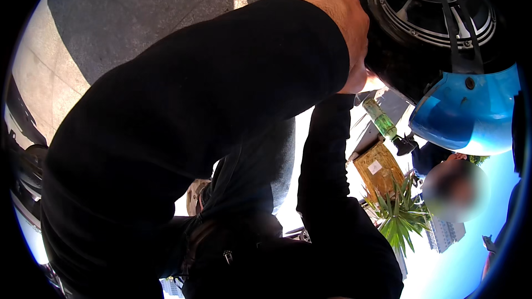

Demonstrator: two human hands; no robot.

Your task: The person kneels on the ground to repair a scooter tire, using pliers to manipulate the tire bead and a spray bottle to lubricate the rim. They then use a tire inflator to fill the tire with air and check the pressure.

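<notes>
Left hand [335, 16] overlaps right hand [368, 81] beside the black-tyred, silver-rimmed wheel [407, 25], upper right, near the glossy blue curved fender [465, 113]. Fingers hidden; I can't tell either grip. I'd brace both wrists, keeping fingertips visible.

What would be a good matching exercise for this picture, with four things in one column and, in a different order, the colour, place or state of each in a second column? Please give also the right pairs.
Things:
1. wheel
2. upper hand
3. fender
4. plant

Descriptions:
A. bare, beside the wheel
B. green, with pointed leaves
C. round, black with silvery rings
D. glossy blue

Right pairs: 1-C, 2-A, 3-D, 4-B
</notes>
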